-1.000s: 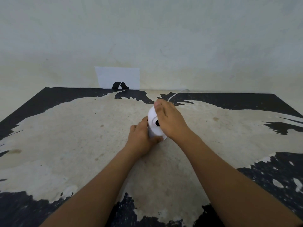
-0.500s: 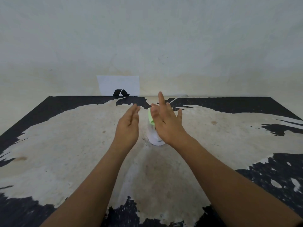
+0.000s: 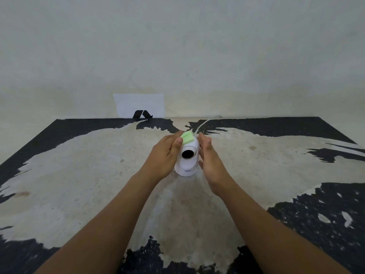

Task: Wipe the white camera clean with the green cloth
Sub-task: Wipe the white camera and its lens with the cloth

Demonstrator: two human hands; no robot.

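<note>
The white camera (image 3: 186, 163) stands upright on the worn table (image 3: 98, 175), its dark round lens facing me. A folded green cloth (image 3: 188, 137) lies on top of the camera's head. My left hand (image 3: 165, 153) is at the camera's left side, with thumb and forefinger closed on the cloth's left edge. My right hand (image 3: 210, 159) is flat and open just right of the camera, palm towards it and holding nothing. Whether it touches the body I cannot tell.
A thin white cable (image 3: 205, 123) runs from behind the camera to the wall. A white sheet with a black mark (image 3: 139, 105) leans against the wall at the table's far edge. The tabletop is black with a large pale worn patch.
One second ago both hands gripped the tilted camera. They then let go and opened. Now the camera stands upright, my left hand has closed on the cloth and my right has dropped beside the body.
</note>
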